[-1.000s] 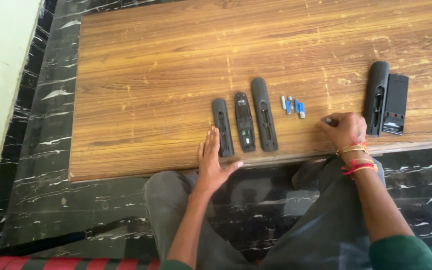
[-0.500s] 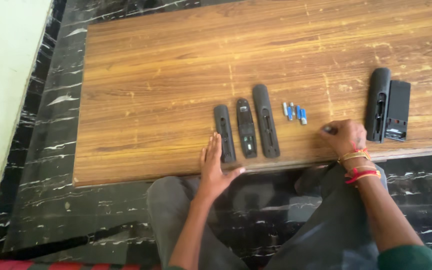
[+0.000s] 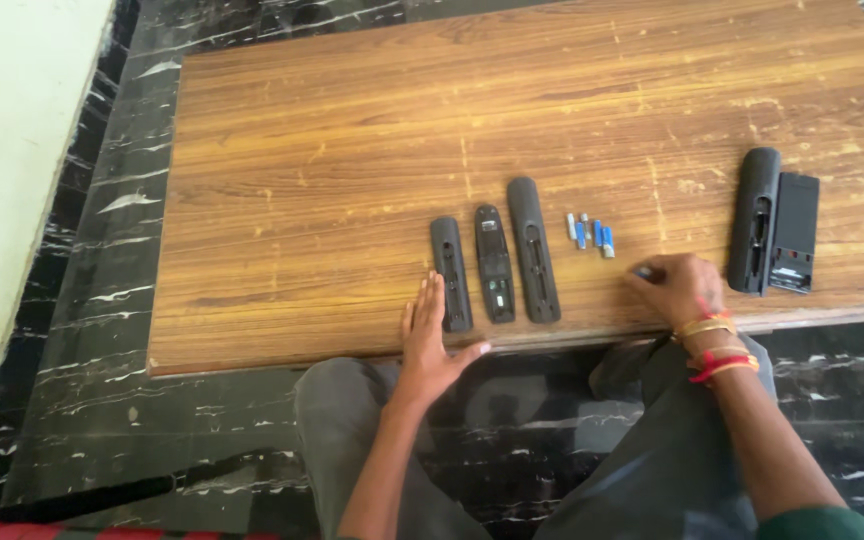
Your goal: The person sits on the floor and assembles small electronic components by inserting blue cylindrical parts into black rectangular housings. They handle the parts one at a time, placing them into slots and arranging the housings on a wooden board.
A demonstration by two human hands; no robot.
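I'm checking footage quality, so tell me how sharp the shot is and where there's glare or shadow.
Head view: daylight is even and soft, with pale glare on the brown wooden tabletop toward the far right; the three black remote controls are fairly crisp; the small blue and silver batteries are too small for detail; the right hand is slightly soft.

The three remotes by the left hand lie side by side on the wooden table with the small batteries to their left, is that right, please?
Not quite: the head view shows the batteries to the right of the three remotes, between them and the right hand. The rest holds: the remotes lie side by side on the wooden table by the left hand.
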